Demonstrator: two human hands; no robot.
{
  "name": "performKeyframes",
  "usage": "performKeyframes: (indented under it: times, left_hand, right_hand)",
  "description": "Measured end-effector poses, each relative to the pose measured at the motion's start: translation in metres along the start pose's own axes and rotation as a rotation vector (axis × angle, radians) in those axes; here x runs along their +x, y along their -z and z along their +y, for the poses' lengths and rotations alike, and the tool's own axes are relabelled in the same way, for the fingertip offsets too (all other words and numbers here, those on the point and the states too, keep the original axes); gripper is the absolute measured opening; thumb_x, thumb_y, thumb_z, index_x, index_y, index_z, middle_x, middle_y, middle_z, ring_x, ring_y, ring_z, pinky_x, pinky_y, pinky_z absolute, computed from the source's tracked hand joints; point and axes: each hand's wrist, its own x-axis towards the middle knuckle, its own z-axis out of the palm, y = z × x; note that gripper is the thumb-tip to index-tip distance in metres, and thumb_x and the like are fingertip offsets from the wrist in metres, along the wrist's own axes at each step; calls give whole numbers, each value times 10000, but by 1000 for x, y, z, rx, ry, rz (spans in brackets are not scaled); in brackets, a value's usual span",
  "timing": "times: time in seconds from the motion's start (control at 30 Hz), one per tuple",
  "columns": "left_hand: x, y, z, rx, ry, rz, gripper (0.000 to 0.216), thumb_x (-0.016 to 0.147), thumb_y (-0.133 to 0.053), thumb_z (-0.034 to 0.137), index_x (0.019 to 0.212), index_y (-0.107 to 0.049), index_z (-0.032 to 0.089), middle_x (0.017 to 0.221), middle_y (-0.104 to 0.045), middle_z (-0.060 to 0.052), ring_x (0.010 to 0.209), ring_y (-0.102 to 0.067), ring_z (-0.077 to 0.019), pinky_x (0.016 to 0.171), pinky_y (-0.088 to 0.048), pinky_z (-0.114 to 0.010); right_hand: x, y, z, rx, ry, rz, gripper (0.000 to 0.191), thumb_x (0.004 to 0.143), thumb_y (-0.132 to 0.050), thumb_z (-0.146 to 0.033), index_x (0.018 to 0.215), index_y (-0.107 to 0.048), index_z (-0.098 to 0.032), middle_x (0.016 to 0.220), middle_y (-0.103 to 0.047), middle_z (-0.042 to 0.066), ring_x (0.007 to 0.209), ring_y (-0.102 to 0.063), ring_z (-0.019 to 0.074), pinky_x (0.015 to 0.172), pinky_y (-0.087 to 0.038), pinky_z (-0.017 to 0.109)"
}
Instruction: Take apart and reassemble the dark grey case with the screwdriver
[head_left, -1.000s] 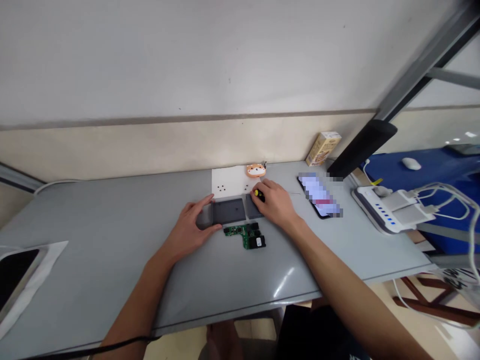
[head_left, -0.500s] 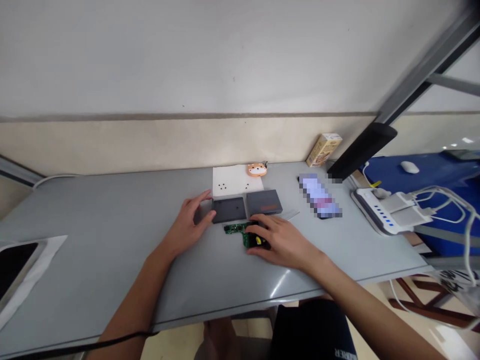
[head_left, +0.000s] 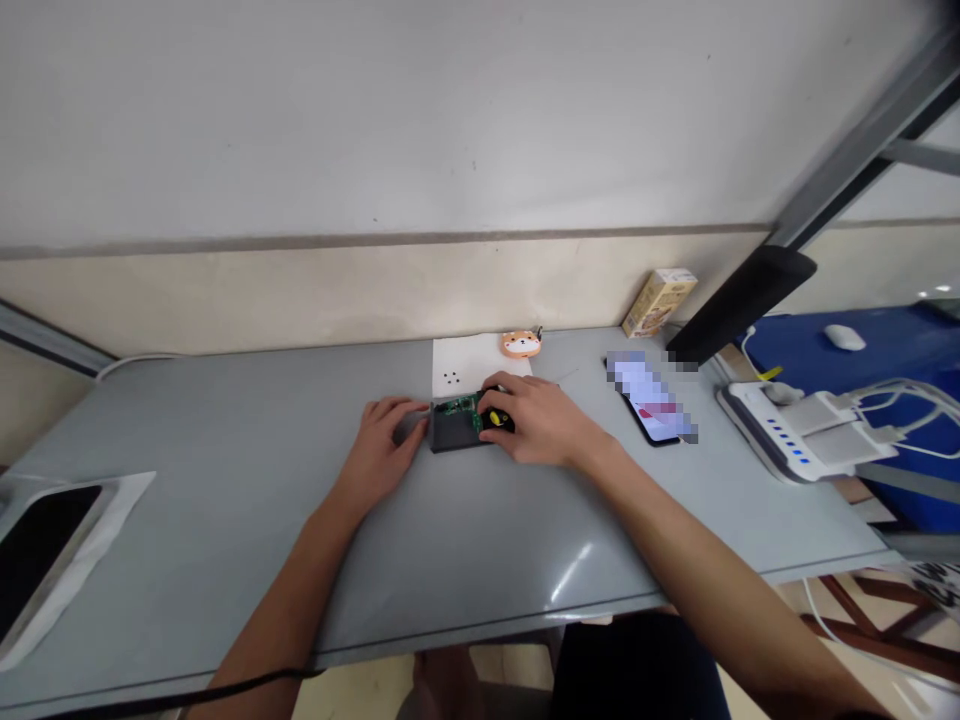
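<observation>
My right hand (head_left: 546, 418) grips a green circuit board (head_left: 463, 404) with a black and yellow part (head_left: 496, 417) at its right end. The board lies over the upper portion of a shallow dark grey casing half (head_left: 454, 432); whether it is fully seated cannot be told. At the casing's left edge, my left hand (head_left: 384, 445) pinches or steadies it with thumb and forefinger. The other grey casing piece is mostly hidden behind my right hand. Just beyond lies a white sheet (head_left: 472, 355) bearing several small black screws (head_left: 451, 378).
An orange and white animal-face case (head_left: 520, 344) rests on the sheet. To the right are a phone (head_left: 651, 400), a small carton (head_left: 660, 302) and a white power strip (head_left: 772, 430) with plugged chargers. A dark-screened device (head_left: 45, 550) lies at the far left.
My right hand has carried the circuit board up from the bare desk onto the casing half. My left hand has closed in against the casing's left edge.
</observation>
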Motion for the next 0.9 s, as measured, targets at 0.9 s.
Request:
performKeyframes:
  times: [0.9]
  left_hand:
    - [-1,0,-2,-6,-64,-53,291,1016,-545,354,1200,-723,217,1194,-693,-81,1113,-552,-260,1023,-467,-444]
  right_hand:
    - [-11,-24,2,107,38,58,334,959,-642,-477,1157,-725,-222,1292,-683,96,1105,-676,245,989,-488,401]
